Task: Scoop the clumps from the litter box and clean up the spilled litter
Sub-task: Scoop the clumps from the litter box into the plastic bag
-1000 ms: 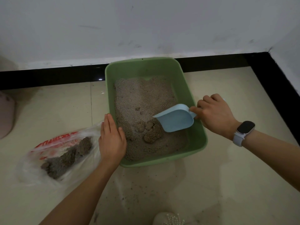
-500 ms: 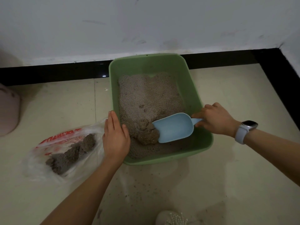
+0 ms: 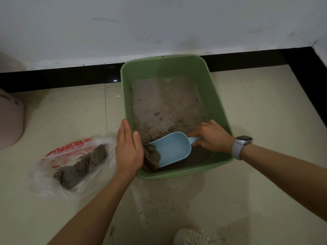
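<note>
A green litter box (image 3: pixel 218 96) holding grey litter (image 3: pixel 164 105) stands on the floor by the wall. My right hand (image 3: pixel 211 136) grips the handle of a light blue scoop (image 3: pixel 172 149) inside the box. The scoop's mouth is pushed against a dark clump (image 3: pixel 151 157) in the near left corner. My left hand (image 3: pixel 128 147) rests flat on the box's left rim, fingers straight, thumb inside the wall. A clear plastic bag (image 3: pixel 74 156) with red print lies to the left of the box and holds several dark clumps. Spilled litter grains (image 3: pixel 155 202) dot the floor in front of the box.
A white wall with a black skirting band (image 3: pixel 62 76) runs behind the box and turns a corner at the right. A pinkish container (image 3: pixel 9 119) shows at the left edge. A pale shoe tip (image 3: pixel 192 236) shows at the bottom. The floor is beige tile.
The scoop has slid left and toward the near corner, pushing the clump against the box wall by my left hand. My right hand moved further into the box.
</note>
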{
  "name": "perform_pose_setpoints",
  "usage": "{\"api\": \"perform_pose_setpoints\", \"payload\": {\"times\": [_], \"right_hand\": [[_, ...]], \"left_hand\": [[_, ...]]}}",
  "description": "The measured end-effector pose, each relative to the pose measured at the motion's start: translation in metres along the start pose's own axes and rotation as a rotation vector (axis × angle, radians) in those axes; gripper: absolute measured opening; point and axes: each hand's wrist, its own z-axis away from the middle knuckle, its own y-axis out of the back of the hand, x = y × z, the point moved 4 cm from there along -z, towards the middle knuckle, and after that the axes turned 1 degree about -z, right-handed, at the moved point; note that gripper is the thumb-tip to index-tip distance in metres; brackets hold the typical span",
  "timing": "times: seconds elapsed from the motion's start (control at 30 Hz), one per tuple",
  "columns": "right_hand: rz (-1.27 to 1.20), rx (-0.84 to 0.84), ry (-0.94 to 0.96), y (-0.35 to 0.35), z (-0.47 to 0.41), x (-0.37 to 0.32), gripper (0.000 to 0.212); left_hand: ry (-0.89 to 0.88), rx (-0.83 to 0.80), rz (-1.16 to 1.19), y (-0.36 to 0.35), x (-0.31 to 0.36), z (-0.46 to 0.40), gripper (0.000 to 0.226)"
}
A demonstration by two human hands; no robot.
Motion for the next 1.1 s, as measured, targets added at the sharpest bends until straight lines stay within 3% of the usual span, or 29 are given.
{"api": "perform_pose_setpoints", "payload": {"times": [0.2,0.47,0.9,1.1], "right_hand": [[-0.039,0.016,0.008,-0.01,-0.009,-0.012,0.032],[-0.328,-0.057,-0.059,-0.017,-0.007,0.012,0.034],[-0.445,0.039,-0.119,-0.028,-0.02,0.005,0.039],[-0.458,-0.005,-0.079,-0.011,-0.018,0.013,0.039]], "left_hand": [[0.002,0.013,0.11,-0.001,-0.005,-0.001,0.064],[0.005,0.017,0.138,-0.002,-0.006,0.0,0.063],[0.007,0.028,0.179,-0.002,-0.008,0.001,0.062],[0.018,0.031,0.178,-0.001,-0.008,0.001,0.062]]}}
